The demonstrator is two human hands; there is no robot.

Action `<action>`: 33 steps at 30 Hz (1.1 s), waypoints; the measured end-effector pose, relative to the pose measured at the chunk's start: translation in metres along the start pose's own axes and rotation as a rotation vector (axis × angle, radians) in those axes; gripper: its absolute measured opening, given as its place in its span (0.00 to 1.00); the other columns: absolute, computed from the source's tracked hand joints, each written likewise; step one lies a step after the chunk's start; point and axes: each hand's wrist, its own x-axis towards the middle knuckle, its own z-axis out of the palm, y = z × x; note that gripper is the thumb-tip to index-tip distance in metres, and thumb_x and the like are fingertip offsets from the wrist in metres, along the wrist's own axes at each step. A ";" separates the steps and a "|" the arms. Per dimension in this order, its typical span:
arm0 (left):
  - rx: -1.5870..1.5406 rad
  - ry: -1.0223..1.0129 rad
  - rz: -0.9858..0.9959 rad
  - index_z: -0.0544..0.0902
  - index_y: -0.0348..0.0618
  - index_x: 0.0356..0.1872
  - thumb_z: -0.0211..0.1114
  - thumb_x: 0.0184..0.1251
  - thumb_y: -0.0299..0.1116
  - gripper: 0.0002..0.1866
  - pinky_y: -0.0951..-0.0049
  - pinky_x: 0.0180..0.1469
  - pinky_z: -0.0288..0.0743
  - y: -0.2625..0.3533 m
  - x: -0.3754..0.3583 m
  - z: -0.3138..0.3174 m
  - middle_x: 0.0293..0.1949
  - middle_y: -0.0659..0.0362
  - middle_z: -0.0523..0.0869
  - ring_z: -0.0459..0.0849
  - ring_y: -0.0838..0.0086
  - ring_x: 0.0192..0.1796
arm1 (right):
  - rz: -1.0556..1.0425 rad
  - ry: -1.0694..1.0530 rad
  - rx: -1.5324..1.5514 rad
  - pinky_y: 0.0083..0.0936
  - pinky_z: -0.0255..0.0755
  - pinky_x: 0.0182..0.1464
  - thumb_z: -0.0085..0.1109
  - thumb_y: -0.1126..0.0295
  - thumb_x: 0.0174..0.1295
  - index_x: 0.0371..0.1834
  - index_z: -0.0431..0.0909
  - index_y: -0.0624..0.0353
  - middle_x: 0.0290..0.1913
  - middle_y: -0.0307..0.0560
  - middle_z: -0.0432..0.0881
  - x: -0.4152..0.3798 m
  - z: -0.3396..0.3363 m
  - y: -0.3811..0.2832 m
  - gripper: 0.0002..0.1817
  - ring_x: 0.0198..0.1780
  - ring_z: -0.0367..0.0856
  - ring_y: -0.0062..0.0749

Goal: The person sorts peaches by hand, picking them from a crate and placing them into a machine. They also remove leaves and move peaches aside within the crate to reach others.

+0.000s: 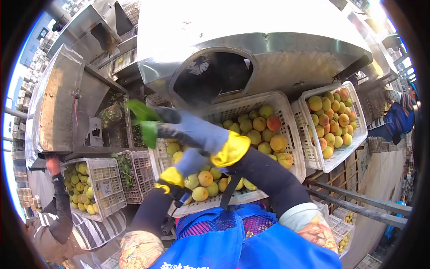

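Observation:
My right hand (201, 130), in a blue-grey glove with dark fingertips and a yellow cuff, reaches left across a white plastic crate (298, 157) of yellow-green peaches (255, 136). Green leaves (145, 119), smeared by motion, are at its fingertips, and the fingers look closed on them. Below it my left hand (191, 162), gloved alike, is low over the peaches at the crate's near left. My right hand and wrist partly cover its fingers, so its grip is hidden.
A metal chute with a dark opening (212, 76) stands behind the crate. A second peach crate (330, 163) is at right; another (107, 188) is at left, beside a crate with leaves (130, 179). Metal rails (358, 206) run at right. Co-workers (62, 224) (398, 116) stand at both sides.

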 end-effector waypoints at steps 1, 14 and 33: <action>-0.248 0.172 -0.044 0.84 0.42 0.54 0.69 0.63 0.32 0.18 0.62 0.56 0.79 0.006 -0.005 -0.032 0.46 0.50 0.89 0.87 0.62 0.50 | -0.005 -0.041 0.039 0.24 0.69 0.69 0.67 0.61 0.69 0.75 0.68 0.62 0.70 0.46 0.76 0.005 -0.007 0.007 0.34 0.66 0.77 0.27; 0.756 0.127 0.082 0.81 0.44 0.61 0.72 0.57 0.52 0.33 0.54 0.60 0.74 0.016 0.049 0.056 0.51 0.48 0.85 0.83 0.54 0.55 | 0.566 -0.381 -2.160 0.46 0.68 0.63 0.62 0.64 0.57 0.63 0.76 0.53 0.57 0.50 0.81 -0.168 -0.167 0.116 0.27 0.56 0.79 0.47; -1.378 0.182 0.027 0.73 0.40 0.70 0.61 0.76 0.35 0.24 0.62 0.65 0.77 0.049 -0.008 0.005 0.64 0.51 0.80 0.81 0.61 0.63 | -0.003 0.595 -0.744 0.39 0.66 0.73 0.80 0.58 0.50 0.77 0.65 0.60 0.70 0.57 0.76 -0.131 -0.045 0.056 0.50 0.73 0.73 0.50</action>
